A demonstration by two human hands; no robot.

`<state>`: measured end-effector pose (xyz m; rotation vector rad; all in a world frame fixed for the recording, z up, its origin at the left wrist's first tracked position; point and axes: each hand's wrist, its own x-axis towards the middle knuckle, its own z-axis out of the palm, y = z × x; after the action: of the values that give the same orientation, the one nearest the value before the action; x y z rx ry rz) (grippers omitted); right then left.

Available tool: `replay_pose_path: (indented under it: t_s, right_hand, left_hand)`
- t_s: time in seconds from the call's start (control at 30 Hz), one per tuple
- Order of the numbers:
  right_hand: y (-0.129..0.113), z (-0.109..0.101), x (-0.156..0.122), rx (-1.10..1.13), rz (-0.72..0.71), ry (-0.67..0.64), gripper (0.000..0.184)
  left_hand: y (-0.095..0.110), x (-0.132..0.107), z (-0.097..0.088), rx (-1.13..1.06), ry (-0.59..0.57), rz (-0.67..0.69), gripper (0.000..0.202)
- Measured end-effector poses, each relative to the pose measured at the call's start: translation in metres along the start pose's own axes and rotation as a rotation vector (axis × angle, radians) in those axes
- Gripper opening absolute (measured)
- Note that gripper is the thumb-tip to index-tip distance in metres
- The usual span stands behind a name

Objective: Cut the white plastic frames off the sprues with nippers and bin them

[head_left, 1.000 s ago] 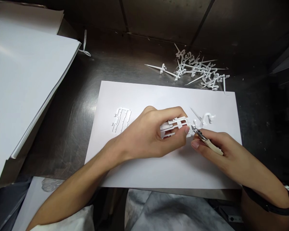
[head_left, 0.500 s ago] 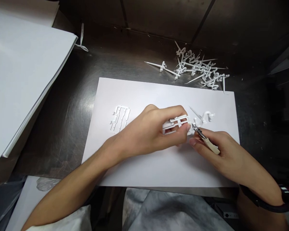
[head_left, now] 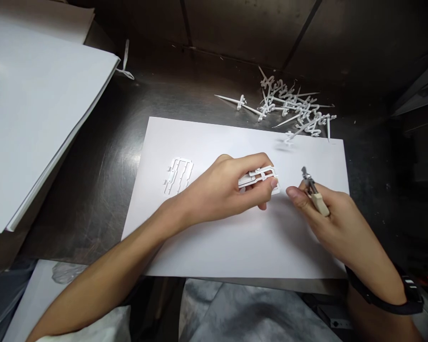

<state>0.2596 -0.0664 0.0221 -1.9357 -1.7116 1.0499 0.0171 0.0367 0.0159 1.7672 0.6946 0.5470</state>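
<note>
Your left hand (head_left: 228,187) holds a white plastic frame (head_left: 266,174) above a white sheet (head_left: 306,259); your right hand (head_left: 333,213) holds pliers (head_left: 313,190).

Your left grip pinches the frame between thumb and fingers, near the middle of the sheet; your right grip is closed round the pale handles, the metal tips pointing away from you and apart from the frame. Whether the tips are parted is too small to tell. A similar flat frame (head_left: 178,175) lies to the left on the sheet, partly hidden. Beyond, a pile of thin white bits (head_left: 303,109) rests on the dark counter (head_left: 107,166), with one blurred bit (head_left: 288,137) at the sheet's far edge. For clean work, pinching close to the frame's edge should limit flexing; keep your thumb clear of the tips.
</note>
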Motion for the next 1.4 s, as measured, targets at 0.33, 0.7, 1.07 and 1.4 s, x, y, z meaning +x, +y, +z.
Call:
replay_pose_path:
  t_s: [0.33, 0.7, 1.07, 1.4]
  right_hand:
    - [0.009, 0.009, 0.026, -0.309, 0.087, 0.011, 0.03]
    - [0.018, 0.028, 0.034, -0.414, 0.041, 0.065, 0.013]
    - [0.02, 0.034, 0.041, -0.395, -0.001, 0.073, 0.01]
    - [-0.007, 0.024, 0.054, -0.355, -0.008, 0.099, 0.034]
  left_hand:
    - [0.011, -0.002, -0.005, -0.004, 0.051, 0.053, 0.014]
    - [-0.024, -0.022, -0.14, 0.37, 0.343, -0.539, 0.049]
    - [-0.016, -0.023, -0.137, 0.925, 0.423, -0.571, 0.046]
    - [0.21, 0.129, 0.072, 0.866, 0.123, 0.574, 0.027]
